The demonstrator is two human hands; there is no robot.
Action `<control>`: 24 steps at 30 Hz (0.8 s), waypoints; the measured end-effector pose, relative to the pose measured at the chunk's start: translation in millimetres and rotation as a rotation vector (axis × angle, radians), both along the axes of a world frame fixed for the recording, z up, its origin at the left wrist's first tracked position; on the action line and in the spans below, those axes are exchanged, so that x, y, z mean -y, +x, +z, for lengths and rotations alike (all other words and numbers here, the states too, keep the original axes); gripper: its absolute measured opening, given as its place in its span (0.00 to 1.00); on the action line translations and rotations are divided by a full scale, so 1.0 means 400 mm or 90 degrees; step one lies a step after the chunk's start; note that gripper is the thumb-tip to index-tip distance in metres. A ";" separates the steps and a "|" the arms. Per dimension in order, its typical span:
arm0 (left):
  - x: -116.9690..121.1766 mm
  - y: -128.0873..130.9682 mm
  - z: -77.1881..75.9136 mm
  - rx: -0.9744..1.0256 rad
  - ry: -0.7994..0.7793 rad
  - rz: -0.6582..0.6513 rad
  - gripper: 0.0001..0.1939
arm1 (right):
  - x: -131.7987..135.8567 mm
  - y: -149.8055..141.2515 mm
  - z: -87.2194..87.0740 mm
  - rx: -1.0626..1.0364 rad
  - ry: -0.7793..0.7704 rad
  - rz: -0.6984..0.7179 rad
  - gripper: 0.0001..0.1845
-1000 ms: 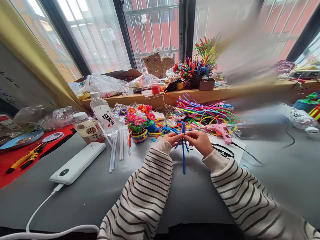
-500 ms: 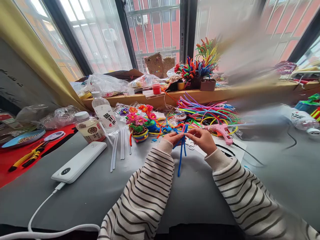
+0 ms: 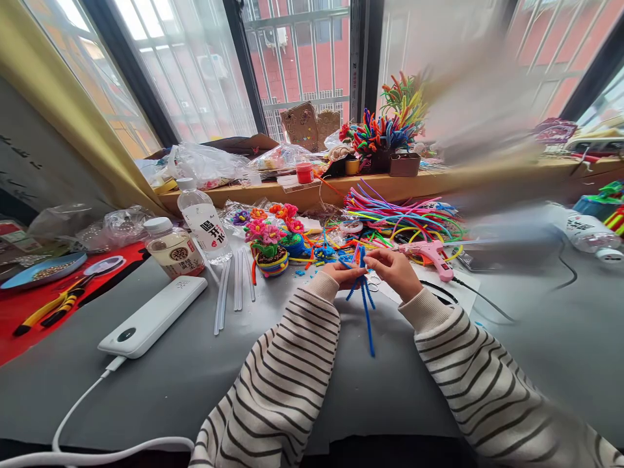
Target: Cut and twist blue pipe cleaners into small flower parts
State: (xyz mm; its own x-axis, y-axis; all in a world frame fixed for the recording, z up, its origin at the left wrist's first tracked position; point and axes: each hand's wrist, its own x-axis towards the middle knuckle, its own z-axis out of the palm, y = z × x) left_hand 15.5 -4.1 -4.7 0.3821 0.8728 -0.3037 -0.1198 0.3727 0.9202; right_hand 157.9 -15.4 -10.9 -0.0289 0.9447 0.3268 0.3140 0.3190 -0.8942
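Blue pipe cleaners point(image 3: 367, 316) hang in a bunch between my two hands, one long stem reaching down over the grey table. My left hand point(image 3: 342, 273) is closed around the bunch from the left. Fingertips of my right hand point(image 3: 390, 268) pinch its upper part from the right. A little purple or pink shows at the top of the bunch; the fingers partly hide where the stems join. Just beyond my hands lie another blue pipe-cleaner piece point(image 3: 325, 250) and a pink glue gun point(image 3: 435, 256).
Small pots of pipe-cleaner flowers point(image 3: 271, 253) stand left of my hands, near clear glue sticks point(image 3: 238, 279). Loose coloured pipe cleaners point(image 3: 400, 214) pile behind. Bottles point(image 3: 202, 224), a white power bank point(image 3: 155, 317) with its cable and yellow-black pliers point(image 3: 56, 305) are at left.
The blue bunch has turned in my hands: its long stem now hangs further right and lower, and the shorter stems spread apart. Both hands keep their hold.
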 end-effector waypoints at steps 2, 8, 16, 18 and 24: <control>-0.001 0.000 -0.001 -0.001 0.001 -0.001 0.14 | 0.000 -0.001 0.001 0.003 0.001 -0.001 0.13; -0.002 0.002 -0.002 0.009 -0.002 0.017 0.14 | 0.003 -0.003 0.000 0.034 0.042 -0.057 0.11; -0.010 0.001 -0.007 0.075 -0.012 0.064 0.15 | 0.011 -0.007 0.014 -0.114 0.001 0.018 0.12; -0.011 0.000 -0.009 0.077 -0.008 0.059 0.15 | 0.013 -0.009 0.019 -0.147 -0.021 0.039 0.12; -0.009 -0.005 -0.010 0.057 0.012 0.011 0.15 | 0.009 -0.008 0.017 -0.185 -0.016 0.053 0.12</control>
State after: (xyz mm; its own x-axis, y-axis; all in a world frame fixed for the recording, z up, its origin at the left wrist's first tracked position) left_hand 13.6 -0.6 -8.7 0.3920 0.8846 -0.2527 -0.2083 0.3529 0.9122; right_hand 154.5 -19.2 -4.2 -0.0158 0.9507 0.3096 0.0179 0.3098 -0.9506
